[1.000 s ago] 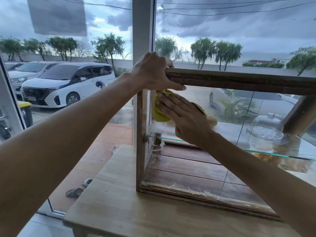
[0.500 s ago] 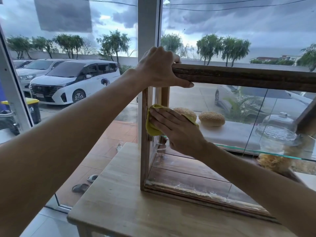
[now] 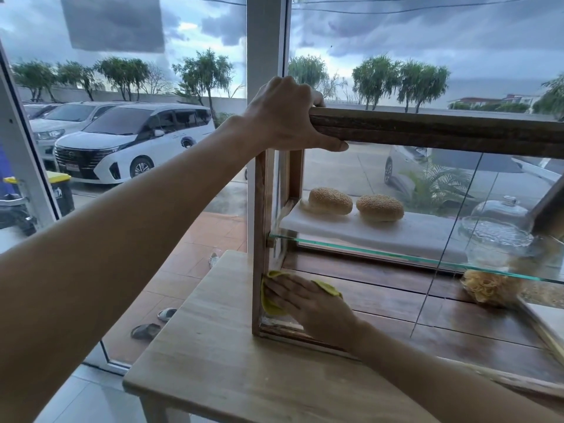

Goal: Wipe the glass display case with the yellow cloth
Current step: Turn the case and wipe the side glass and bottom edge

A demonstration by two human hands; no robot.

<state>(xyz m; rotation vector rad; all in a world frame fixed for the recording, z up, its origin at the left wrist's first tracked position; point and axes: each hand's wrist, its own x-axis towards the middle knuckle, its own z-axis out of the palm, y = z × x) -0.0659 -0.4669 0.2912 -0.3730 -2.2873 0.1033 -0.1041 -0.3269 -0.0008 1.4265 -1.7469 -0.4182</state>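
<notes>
A wood-framed glass display case (image 3: 427,129) stands on a light wooden table (image 3: 219,361) by a large window. My left hand (image 3: 287,117) grips the case's top left corner, thumb along the front of the top rail. My right hand (image 3: 308,303) lies flat on the yellow cloth (image 3: 270,303) and presses it against the front glass at the lower left corner, just above the bottom frame. Most of the cloth is hidden under my fingers.
Inside the case two sesame buns (image 3: 354,203) sit on a white board over a glass shelf (image 3: 396,254). A glass dome (image 3: 497,227) and a pale pastry (image 3: 485,285) are at the right. Beyond the window are parked cars (image 3: 131,141); sandals (image 3: 149,328) lie on the tiles.
My right hand has slid the yellow cloth down the glass from near the top left corner to the bottom left corner. My left hand has kept its grip on the top corner.
</notes>
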